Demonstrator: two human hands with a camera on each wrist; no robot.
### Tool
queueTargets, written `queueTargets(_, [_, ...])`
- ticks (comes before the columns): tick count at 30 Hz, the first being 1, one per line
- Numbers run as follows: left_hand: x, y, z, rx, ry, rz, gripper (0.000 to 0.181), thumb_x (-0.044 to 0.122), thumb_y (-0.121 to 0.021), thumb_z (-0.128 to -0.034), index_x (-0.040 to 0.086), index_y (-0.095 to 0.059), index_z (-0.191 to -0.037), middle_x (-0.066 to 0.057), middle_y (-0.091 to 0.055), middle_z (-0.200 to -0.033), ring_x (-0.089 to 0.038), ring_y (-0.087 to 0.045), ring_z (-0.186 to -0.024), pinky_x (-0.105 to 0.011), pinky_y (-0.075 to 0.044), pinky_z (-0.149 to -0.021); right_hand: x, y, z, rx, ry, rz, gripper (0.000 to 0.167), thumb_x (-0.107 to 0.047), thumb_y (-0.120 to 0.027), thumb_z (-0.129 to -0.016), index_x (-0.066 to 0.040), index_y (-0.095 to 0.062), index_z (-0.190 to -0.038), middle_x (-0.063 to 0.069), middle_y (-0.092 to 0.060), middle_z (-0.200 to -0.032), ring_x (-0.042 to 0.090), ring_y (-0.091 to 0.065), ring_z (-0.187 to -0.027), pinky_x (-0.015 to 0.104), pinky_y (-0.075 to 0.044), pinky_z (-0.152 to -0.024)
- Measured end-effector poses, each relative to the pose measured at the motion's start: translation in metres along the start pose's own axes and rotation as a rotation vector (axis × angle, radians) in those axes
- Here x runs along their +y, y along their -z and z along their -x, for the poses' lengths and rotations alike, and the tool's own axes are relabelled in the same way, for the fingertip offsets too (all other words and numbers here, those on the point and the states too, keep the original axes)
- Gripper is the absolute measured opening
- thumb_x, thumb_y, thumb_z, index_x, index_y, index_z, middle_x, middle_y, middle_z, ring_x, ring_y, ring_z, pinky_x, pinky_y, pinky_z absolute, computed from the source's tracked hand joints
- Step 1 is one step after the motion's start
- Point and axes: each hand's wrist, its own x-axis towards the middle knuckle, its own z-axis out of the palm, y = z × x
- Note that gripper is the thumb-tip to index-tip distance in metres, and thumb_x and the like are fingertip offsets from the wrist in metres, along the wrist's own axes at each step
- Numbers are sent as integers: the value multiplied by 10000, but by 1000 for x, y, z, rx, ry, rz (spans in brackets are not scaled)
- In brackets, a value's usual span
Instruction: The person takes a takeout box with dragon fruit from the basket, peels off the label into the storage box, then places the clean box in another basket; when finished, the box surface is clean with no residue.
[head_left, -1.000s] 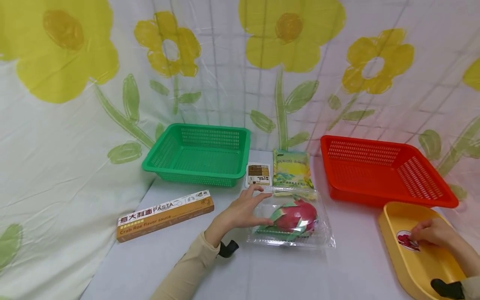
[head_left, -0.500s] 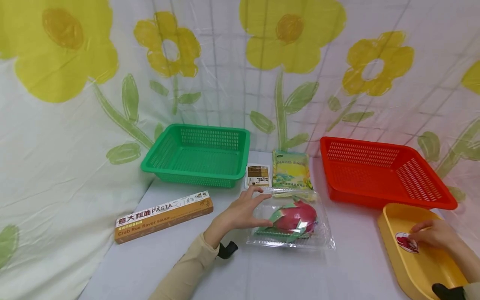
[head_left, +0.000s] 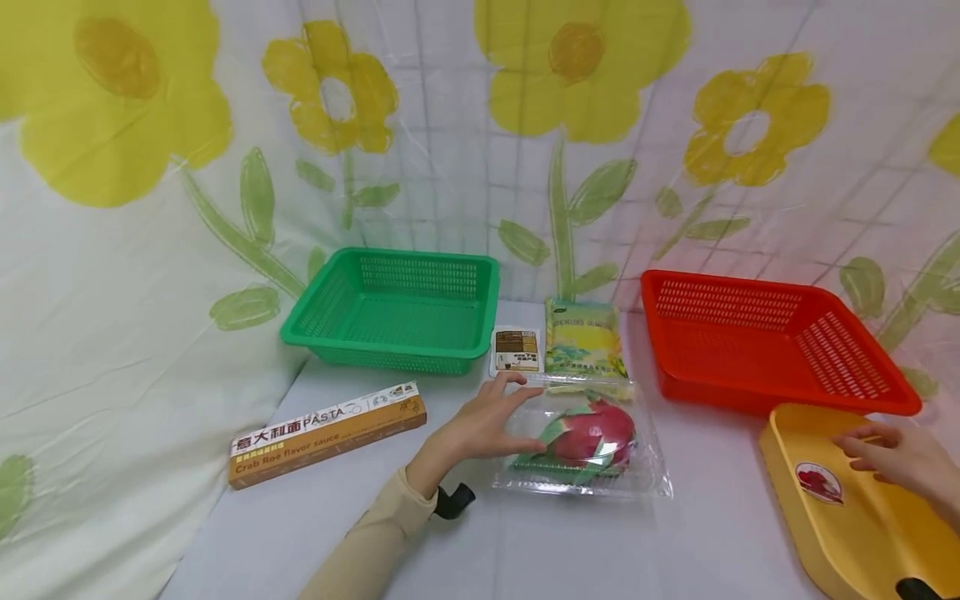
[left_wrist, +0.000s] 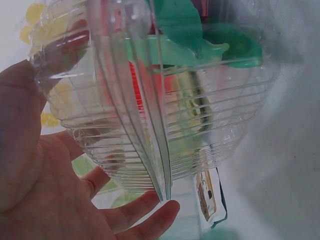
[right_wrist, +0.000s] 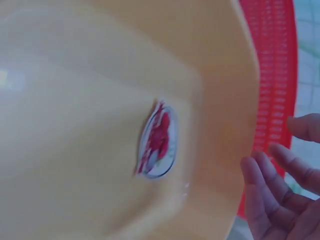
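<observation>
A clear plastic clamshell box [head_left: 651,458] lies on the white table with a red and green dragon fruit [head_left: 596,433] inside. My left hand [head_left: 480,425] holds the box's left end, its thumb and fingers curved around the ribbed side in the left wrist view. At the right, a round sticker [head_left: 819,483] with a red fruit picture lies inside the yellow tray [head_left: 795,533]. My right hand [head_left: 903,460] hovers above that tray, fingers loose and apart from the sticker. In the right wrist view, the sticker [right_wrist: 159,142] has one edge lifted.
Behind the tray stands a red basket [head_left: 720,392], and a green basket [head_left: 405,358] is at the back left. Between them lie a yellow-green packet [head_left: 583,342] and a small brown-and-white label card [head_left: 517,350]. A pasta box [head_left: 330,437] sits at the left.
My right hand has let go of the sticker and moved up and to the right, leaving it in the tray. My left hand and the clamshell box stay where they were.
</observation>
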Motion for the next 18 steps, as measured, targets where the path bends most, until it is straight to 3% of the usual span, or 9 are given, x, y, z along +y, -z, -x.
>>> queueTargets(6, [-1,-2,3,3,-4,15,813,560,-730,-830,234,-419,-1507,-44,-283,-1510,-277,-341,-1341,-442,-474,-917,-29,-3,12,113,42,-3,530,-265,-518,-1032,244,-483,-1174,229,-700,-881,145,-661,-674,260,-533,-572])
queueTargets(12, [-1,-1,3,18,-26,8,802,553,-725,-838,214,-426,-1501,-52,-291,-1499,-288,-357,-1325,-442,-482,-894,-60,-15,21,201,93,-14,508,-302,-554,-1015,169,-530,-1205,176,-701,-880,8,-595,-635,231,-525,-560])
queueTargets(18, [-1,1,1,12,-24,-3,802,553,-723,-839,219,-422,-1503,-55,-290,-1498,-299,-358,-1326,-458,-480,-904,-89,-33,22,157,177,-102,467,-272,-577,-1007,129,-541,-1244,168,-706,-979,-44,-602,-711,228,-544,-607])
